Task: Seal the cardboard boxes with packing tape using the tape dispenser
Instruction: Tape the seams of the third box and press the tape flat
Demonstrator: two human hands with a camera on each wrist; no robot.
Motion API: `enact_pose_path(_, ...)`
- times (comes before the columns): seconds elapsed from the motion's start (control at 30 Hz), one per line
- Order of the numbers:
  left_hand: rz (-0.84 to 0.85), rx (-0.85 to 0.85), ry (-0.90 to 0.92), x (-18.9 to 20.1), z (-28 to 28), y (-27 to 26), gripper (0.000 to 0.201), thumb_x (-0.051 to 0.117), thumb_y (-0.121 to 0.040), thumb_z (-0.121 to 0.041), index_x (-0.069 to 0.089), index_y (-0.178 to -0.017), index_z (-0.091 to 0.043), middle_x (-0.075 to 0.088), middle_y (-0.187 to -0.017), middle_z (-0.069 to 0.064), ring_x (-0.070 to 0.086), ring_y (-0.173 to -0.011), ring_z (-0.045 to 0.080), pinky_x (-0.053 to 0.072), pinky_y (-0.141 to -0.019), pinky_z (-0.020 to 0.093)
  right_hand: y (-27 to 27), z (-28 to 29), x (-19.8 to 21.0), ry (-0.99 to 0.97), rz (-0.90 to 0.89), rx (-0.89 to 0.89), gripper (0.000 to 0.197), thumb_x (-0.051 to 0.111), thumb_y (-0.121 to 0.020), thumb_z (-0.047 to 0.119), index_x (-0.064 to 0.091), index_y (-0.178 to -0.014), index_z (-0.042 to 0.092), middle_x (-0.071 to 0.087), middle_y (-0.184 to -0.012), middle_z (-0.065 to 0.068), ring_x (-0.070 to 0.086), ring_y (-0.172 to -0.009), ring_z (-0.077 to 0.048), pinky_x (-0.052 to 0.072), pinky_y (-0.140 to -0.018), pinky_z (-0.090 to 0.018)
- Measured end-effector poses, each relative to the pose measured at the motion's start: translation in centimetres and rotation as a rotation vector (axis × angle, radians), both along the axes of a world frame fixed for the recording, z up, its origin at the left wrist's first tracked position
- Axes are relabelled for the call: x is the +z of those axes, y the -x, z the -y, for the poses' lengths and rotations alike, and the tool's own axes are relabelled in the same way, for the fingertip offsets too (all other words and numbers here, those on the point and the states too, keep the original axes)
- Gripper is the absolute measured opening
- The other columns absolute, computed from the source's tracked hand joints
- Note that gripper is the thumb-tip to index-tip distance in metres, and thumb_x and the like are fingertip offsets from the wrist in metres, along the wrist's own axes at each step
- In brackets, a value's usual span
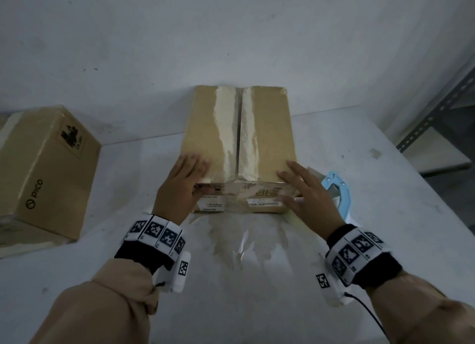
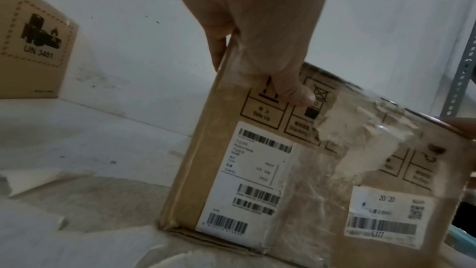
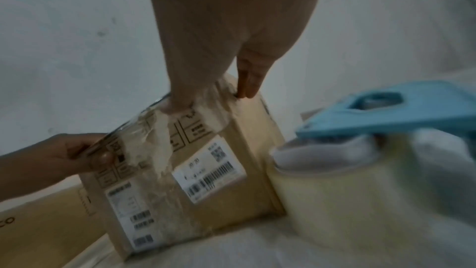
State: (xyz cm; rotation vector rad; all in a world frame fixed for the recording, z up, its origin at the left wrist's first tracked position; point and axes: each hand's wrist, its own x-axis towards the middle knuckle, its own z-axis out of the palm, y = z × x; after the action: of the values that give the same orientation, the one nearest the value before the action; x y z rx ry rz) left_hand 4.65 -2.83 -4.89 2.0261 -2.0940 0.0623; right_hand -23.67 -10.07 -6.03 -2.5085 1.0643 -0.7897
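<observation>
A brown cardboard box [image 1: 272, 127] lies on the white table [image 1: 231, 313], its two top flaps closed with a bare seam between pale torn strips. My left hand [image 1: 185, 181] holds the near left corner, fingers on top and thumb [image 2: 296, 93] pressed on the labelled front face [image 2: 206, 150]. At the near right corner my right hand [image 1: 308, 194] holds the box the same way, its thumb [image 3: 177, 107] at the front's top edge. A light blue tape dispenser [image 1: 339, 189] with a clear tape roll [image 3: 335, 191] stands just right of the box, untouched.
A second, larger cardboard box [image 1: 46, 168] marked PICO lies at the table's left. Torn tape and paper residue [image 1: 244, 240] is stuck to the table in front of the box. A grey metal shelf [image 1: 437, 117] stands at the right, and a white wall rises behind the table.
</observation>
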Motion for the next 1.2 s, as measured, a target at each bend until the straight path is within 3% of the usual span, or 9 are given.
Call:
enact_pose_path(0.1, -0.015, 0.015, -0.007, 0.2, -0.2, 0.3, 0.074, 0.018, -0.088, -0.06, 0.056, -0.124, -0.008, 0.059, -0.125, 0.02, 0.052, -0.117, 0.044, 0.046, -0.088, 0.05, 2.1, -1.4, -0.9, -0.115, 0.09, -0.075, 0.068, 0.039, -0.084, 0.056, 0.036, -0.138, 0.015, 0.019, -0.15, -0.003, 0.032, -0.126, -0.006, 0.043, -0.092, -0.025)
enact_pose_path(0.2, -0.001, 0.028, -0.034, 0.4, -0.4, 0.7, 0.073, 0.021, -0.087, -0.059, 0.059, -0.121, -0.007, 0.06, -0.123, 0.02, 0.054, -0.114, 0.046, 0.047, -0.085, 0.05, 4.8, -2.3, -2.9, -0.184, 0.062, -0.362, 0.089, 0.03, -0.079, 0.07, 0.028, -0.14, 0.005, 0.016, -0.152, -0.019, 0.022, -0.137, -0.03, 0.031, -0.106, -0.046)
enact_pose_path(0.3, -0.018, 0.036, -0.088, 0.9, -0.7, 0.9, 0.069, 0.031, -0.082, -0.057, 0.058, -0.123, -0.008, 0.061, -0.124, 0.019, 0.053, -0.115, 0.046, 0.05, -0.083, 0.05, 7.6, -2.2, -5.2, -0.307, -0.215, -0.546, 0.114, 0.02, -0.066, 0.088, 0.017, -0.143, 0.004, 0.026, -0.146, -0.027, 0.032, -0.13, -0.042, 0.029, -0.103, -0.052)
enact_pose_path(0.5, -0.007, 0.042, -0.198, 1.1, -1.1, 0.8, 0.074, 0.017, -0.088, -0.059, 0.058, -0.123, -0.008, 0.061, -0.124, 0.016, 0.055, -0.115, 0.044, 0.05, -0.084, 0.049, 9.1, -1.7, -6.3, -0.424, -0.428, -0.572, 0.11, 0.068, -0.063, 0.064, 0.012, -0.144, 0.015, 0.056, -0.116, -0.021, 0.055, -0.102, -0.039, 0.042, -0.087, -0.047)
enact_pose_path(0.7, -0.141, 0.044, -0.009, 3.5, -1.8, 0.1, 0.077, 0.022, -0.09, -0.063, 0.064, -0.114, -0.003, 0.066, -0.116, 0.016, 0.066, -0.101, 0.032, 0.051, -0.084, 0.041, 9.2, -1.9, -4.3, -0.52, -0.082, -0.606, 0.105, 0.079, -0.067, 0.035, 0.012, -0.145, 0.015, 0.044, -0.139, -0.02, 0.05, -0.117, -0.041, 0.043, -0.089, -0.046)
enact_pose_path(0.87, -0.271, 0.2, 0.121, 5.8, 0.7, -1.7, 0.094, 0.009, -0.078, -0.078, 0.055, -0.128, -0.013, 0.047, -0.141, 0.007, 0.048, -0.126, 0.027, 0.039, -0.101, 0.045, 6.5, 1.4, -0.6, -0.444, 0.233, -0.622, 0.095, 0.073, -0.076, 0.027, 0.01, -0.145, 0.014, 0.044, -0.137, -0.023, 0.052, -0.114, -0.042, 0.042, -0.093, -0.049)
enact_pose_path(1.0, -0.423, 0.287, -0.017, 6.4, 3.7, -2.8, 0.089, 0.015, -0.073, -0.076, 0.038, -0.14, -0.022, 0.03, -0.152, -0.001, 0.031, -0.138, 0.018, 0.028, -0.111, 0.038, 3.2, 5.3, 2.6, -0.48, 0.467, -0.521, 0.094, 0.077, -0.071, 0.02, 0.014, -0.141, 0.013, 0.049, -0.124, -0.01, 0.054, -0.104, -0.029, 0.044, -0.092, -0.042)
enact_pose_path(1.1, -0.558, 0.33, -0.12, 6.5, 5.8, -2.8, 0.069, 0.032, -0.088, -0.06, 0.027, -0.145, -0.022, 0.03, -0.152, 0.004, 0.034, -0.137, 0.021, 0.029, -0.112, 0.039, 0.7, 7.7, 3.7, -0.493, 0.56, -0.381, 0.096, 0.08, -0.065, 0.036, 0.021, -0.137, 0.014, 0.049, -0.108, 0.013, 0.054, -0.096, -0.016, 0.048, -0.089, -0.041)
enact_pose_path(1.2, -0.597, 0.4, -0.314, 6.2, 7.1, -2.7, 0.068, 0.037, -0.092, -0.048, 0.011, -0.148, -0.021, 0.028, -0.152, 0.01, 0.035, -0.136, 0.027, 0.029, -0.11, 0.038, -1.9, 9.2, 4.1, -0.535, 0.636, -0.251, 0.1, 0.067, -0.055, 0.071, 0.032, -0.129, 0.014, 0.055, -0.108, 0.004, 0.06, -0.095, -0.018, 0.052, -0.079, -0.034)
